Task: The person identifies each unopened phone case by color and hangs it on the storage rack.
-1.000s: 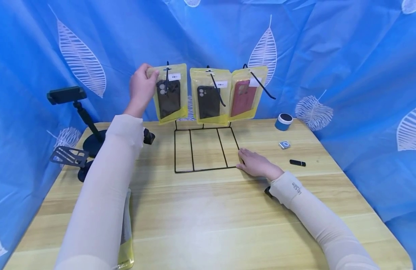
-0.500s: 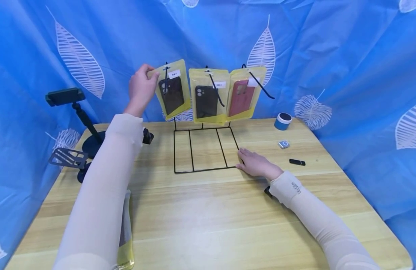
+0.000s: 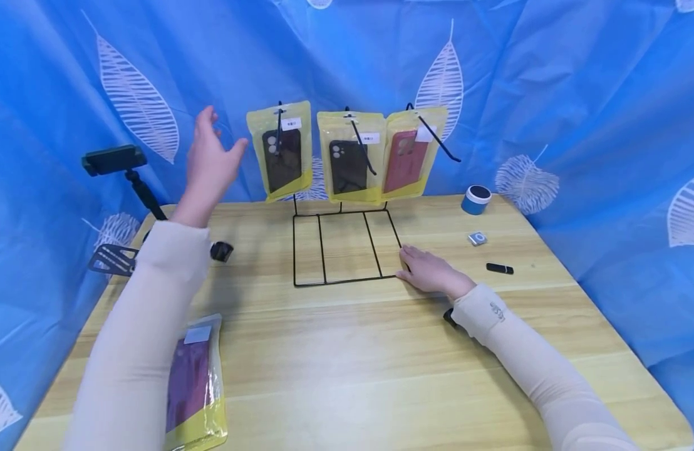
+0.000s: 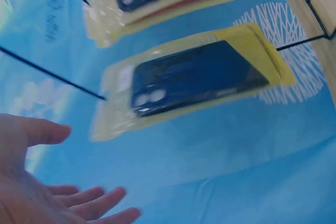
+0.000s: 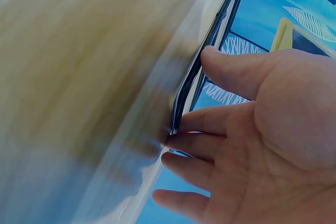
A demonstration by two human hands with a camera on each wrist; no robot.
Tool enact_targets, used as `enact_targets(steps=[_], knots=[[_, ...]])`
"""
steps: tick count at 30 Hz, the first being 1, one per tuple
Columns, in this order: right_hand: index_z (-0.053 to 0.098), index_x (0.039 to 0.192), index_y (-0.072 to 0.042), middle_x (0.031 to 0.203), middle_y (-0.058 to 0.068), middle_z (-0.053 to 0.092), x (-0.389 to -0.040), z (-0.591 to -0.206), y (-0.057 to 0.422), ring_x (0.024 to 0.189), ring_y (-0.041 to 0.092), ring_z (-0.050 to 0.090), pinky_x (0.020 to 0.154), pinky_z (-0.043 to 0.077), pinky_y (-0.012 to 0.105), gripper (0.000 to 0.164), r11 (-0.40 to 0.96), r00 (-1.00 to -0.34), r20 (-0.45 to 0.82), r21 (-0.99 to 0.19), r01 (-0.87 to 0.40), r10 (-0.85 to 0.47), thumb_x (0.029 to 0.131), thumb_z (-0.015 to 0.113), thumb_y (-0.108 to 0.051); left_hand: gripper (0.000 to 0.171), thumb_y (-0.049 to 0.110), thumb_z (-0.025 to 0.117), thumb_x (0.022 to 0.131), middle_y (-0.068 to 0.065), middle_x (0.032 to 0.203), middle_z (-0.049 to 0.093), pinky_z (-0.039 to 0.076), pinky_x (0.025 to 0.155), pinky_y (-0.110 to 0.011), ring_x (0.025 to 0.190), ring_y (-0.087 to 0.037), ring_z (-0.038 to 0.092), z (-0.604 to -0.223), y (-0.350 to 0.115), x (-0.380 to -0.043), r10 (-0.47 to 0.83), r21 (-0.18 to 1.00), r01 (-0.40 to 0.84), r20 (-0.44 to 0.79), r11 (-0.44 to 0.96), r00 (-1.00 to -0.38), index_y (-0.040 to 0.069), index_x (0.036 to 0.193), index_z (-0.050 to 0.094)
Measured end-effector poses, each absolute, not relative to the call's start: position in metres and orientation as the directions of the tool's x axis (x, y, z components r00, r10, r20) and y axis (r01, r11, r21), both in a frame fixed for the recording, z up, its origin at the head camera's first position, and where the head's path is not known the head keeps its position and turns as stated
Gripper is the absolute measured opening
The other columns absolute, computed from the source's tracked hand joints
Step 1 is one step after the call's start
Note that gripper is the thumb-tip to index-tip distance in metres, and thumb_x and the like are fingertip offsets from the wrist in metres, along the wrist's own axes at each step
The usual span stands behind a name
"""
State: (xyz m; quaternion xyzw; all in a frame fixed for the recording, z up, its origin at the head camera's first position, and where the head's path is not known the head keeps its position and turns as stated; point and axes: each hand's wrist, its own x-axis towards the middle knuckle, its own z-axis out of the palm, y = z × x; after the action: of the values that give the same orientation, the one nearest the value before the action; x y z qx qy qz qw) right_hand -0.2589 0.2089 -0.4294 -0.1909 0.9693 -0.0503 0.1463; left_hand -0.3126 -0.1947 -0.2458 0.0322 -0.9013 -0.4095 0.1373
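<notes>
We find the left hand (image 3: 208, 160) raised in the air with its fingers spread and released, holding nothing; it sits just beside the leftmost yellow pouch (image 3: 280, 150), apart from it. That pouch hangs on the left hook of the black wire rack (image 3: 347, 247), tilted slightly, with a dark phone case (image 4: 197, 77) inside. Two more hanging pouches (image 3: 375, 156) occupy the hooks to its right.

The right hand (image 3: 428, 270) lies flat and relaxed on the surface (image 3: 352, 363), fingertips (image 5: 181, 141) touching the near right corner of the rack's base frame, pressing rather than gripping.

Handling notes, as we judge them:
- The pouch is light and made of thin, glossy film; we expect it to be slippery and to swing freely on its hook.
- The case inside gives the lower part some stiffness; the header strip around the hang hole is soft and could tear if pulled sideways.
- We take hold at the upper corner or side edge, pinching film against the case, and slide along the hook's line.
- The wire rack looks light, so we brace the base

A further pouch with a maroon case (image 3: 195, 382) lies flat at the near left of the surface
</notes>
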Motion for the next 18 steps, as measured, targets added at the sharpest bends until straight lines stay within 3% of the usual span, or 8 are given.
enact_targets(steps=[4, 8, 14, 18], knots=[[0.025, 0.154, 0.006, 0.163, 0.023, 0.018, -0.26, -0.428, 0.209, 0.151, 0.039, 0.019, 0.123, 0.02, 0.055, 0.068, 0.921, -0.883, -0.266, -0.158, -0.357, -0.388, 0.105, 0.044, -0.038, 0.07, 0.046, 0.048, 0.101, -0.005, 0.164, 0.027, 0.034, 0.115, -0.055, 0.148, -0.027, 0.033, -0.253, -0.209, -0.264, -0.086, 0.656, 0.074, 0.208, 0.751, -0.974, 0.018, 0.159, 0.02], [0.025, 0.154, 0.005, 0.163, 0.023, 0.018, -0.26, -0.427, 0.209, 0.152, 0.038, 0.019, 0.123, 0.02, 0.055, 0.068, 0.922, -0.882, -0.272, -0.155, -0.355, -0.386, 0.105, 0.044, -0.038, 0.063, 0.043, 0.051, 0.102, -0.019, 0.155, 0.04, 0.04, 0.105, -0.063, 0.137, -0.041, 0.043, -0.266, -0.22, -0.22, 0.054, 0.525, 0.127, 0.152, 0.842, -0.987, 0.01, 0.153, 0.035], [0.025, 0.154, 0.006, 0.163, 0.024, 0.019, -0.261, -0.427, 0.208, 0.151, 0.039, 0.019, 0.123, 0.02, 0.056, 0.068, 0.919, -0.88, -0.267, -0.163, -0.36, -0.392, 0.105, 0.044, -0.038, 0.057, 0.032, 0.061, 0.098, -0.028, 0.14, 0.054, 0.047, 0.095, -0.065, 0.122, -0.048, 0.055, -0.302, -0.245, -0.184, 0.232, 0.26, 0.189, -0.145, 0.947, -0.962, 0.001, 0.144, 0.047], [0.025, 0.154, 0.007, 0.163, 0.025, 0.019, -0.26, -0.426, 0.207, 0.151, 0.04, 0.019, 0.123, 0.02, 0.056, 0.068, 0.918, -0.88, -0.267, -0.167, -0.359, -0.393, 0.105, 0.044, -0.037, 0.06, 0.026, 0.068, 0.092, -0.03, 0.137, 0.056, 0.048, 0.094, -0.064, 0.121, -0.05, 0.055, -0.332, -0.27, -0.173, 0.264, 0.2, 0.204, -0.353, 0.958, -0.898, -0.005, 0.14, 0.049]])
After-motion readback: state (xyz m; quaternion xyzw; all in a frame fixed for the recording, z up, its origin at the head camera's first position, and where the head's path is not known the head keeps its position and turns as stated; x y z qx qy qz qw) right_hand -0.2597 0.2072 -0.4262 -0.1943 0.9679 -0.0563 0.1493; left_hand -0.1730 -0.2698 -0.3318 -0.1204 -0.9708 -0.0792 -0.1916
